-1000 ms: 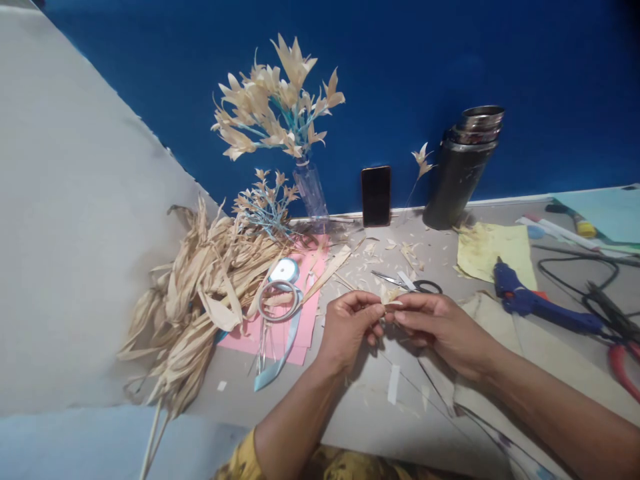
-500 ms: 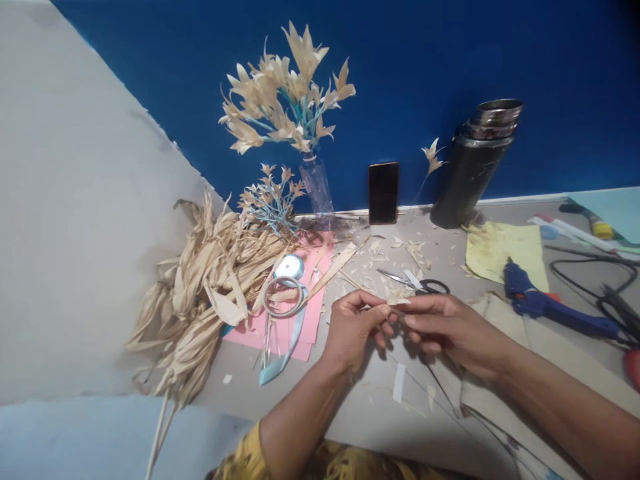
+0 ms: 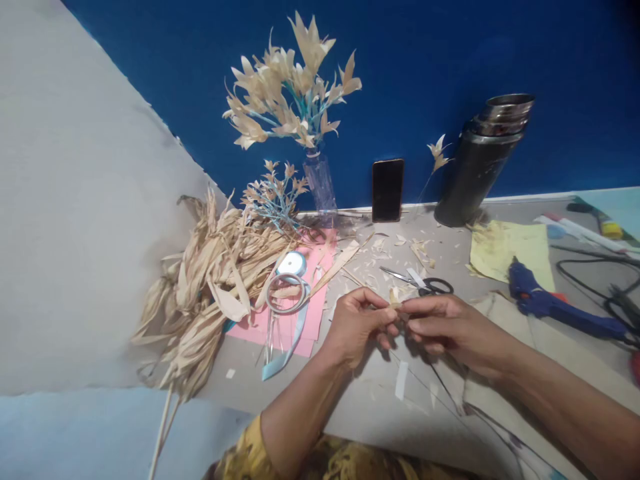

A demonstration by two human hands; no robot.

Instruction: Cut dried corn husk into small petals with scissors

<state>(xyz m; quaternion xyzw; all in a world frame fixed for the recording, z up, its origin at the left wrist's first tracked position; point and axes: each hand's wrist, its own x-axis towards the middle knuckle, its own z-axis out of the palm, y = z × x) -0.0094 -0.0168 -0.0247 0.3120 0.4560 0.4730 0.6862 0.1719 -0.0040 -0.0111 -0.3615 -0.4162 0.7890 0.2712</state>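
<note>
Low in the middle of the head view, my left hand (image 3: 361, 328) pinches the base of a small pale corn-husk flower (image 3: 395, 297) between thumb and fingers. My right hand (image 3: 447, 328) meets it from the other side, its thumb and index finger closed on the same flower. A thin wire runs down to the right from below the hands; whether it joins the flower is hidden. Just beyond my fingers lie black-handled scissors (image 3: 425, 285) with a white paper strip across them. Another white strip (image 3: 401, 381) lies nearer me.
Dried corn husks (image 3: 200, 300) heap on the left beside pink paper (image 3: 320, 320), a ribbon spool (image 3: 291, 265) and a ring-shaped roll (image 3: 287, 293). Behind stand husk flowers in a plastic bottle (image 3: 321, 187), a phone (image 3: 387, 191) and a flask (image 3: 475, 167). A blue glue gun (image 3: 555, 303) lies right.
The husk flower between my fingertips has turned from lying sideways to pointing upward. Both hands stay together in nearly the same place. The whole view has shifted slightly.
</note>
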